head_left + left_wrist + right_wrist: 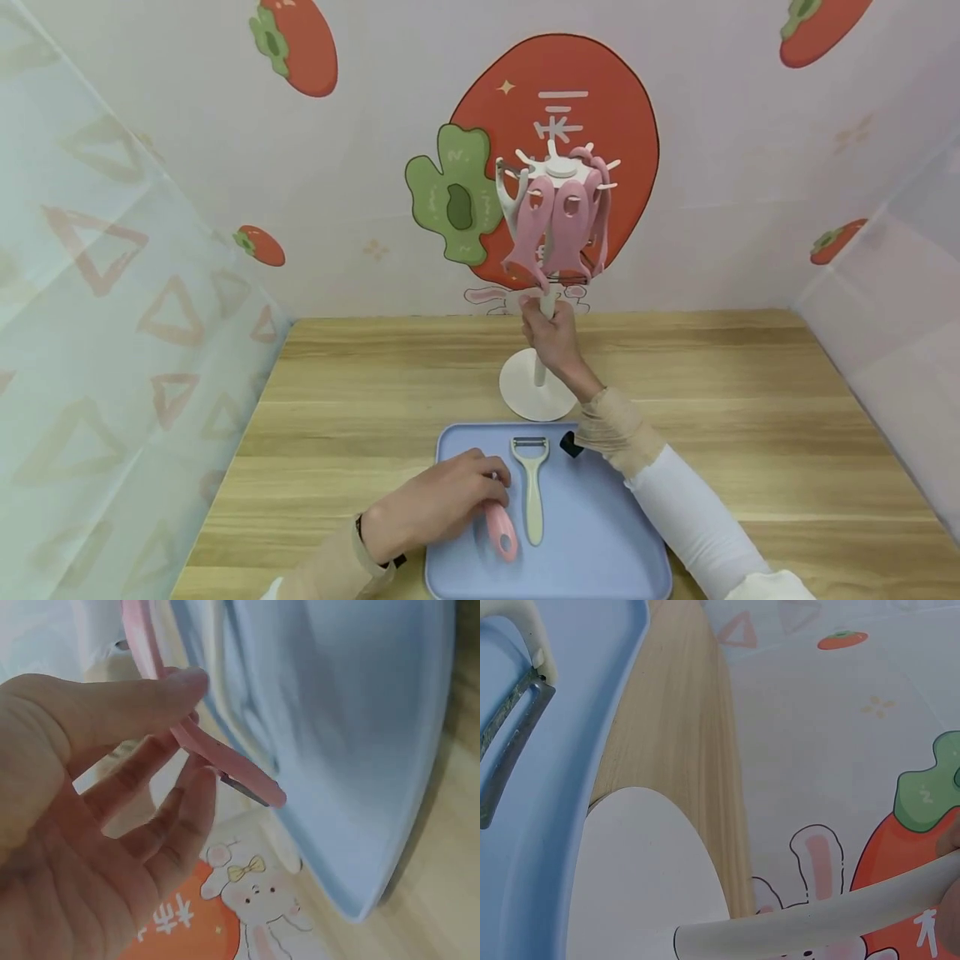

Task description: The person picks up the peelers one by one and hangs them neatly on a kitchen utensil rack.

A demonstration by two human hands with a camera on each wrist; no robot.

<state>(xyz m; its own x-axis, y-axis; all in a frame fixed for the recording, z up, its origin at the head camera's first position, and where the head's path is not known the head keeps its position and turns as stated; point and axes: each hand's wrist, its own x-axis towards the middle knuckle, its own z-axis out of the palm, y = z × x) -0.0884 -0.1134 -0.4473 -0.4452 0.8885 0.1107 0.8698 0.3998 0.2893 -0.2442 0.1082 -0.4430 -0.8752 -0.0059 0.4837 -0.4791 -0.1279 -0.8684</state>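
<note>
Over the left part of a blue tray (pixel 592 533), my left hand (pixel 450 496) pinches a pink peeler (pixel 501 533) between thumb and fingers. In the left wrist view its blade end angles away from the fingertips of the hand (pixel 120 750). A cream Y-shaped peeler (pixel 533 492) lies on the tray just right of that hand. My right hand (pixel 553 333) grips the pole of a white rack (pixel 560 167), under the hanging tools. Several pink peelers (pixel 570 221) and a white one (pixel 510 196) hang from the rack's prongs.
The rack's round white base (pixel 538 392) stands on the wooden table (pixel 360 400) right behind the tray. A patterned cloth wall (pixel 375 167) rises along the table's back edge, with more cloth at both sides. The right forearm passes over the tray's right rim.
</note>
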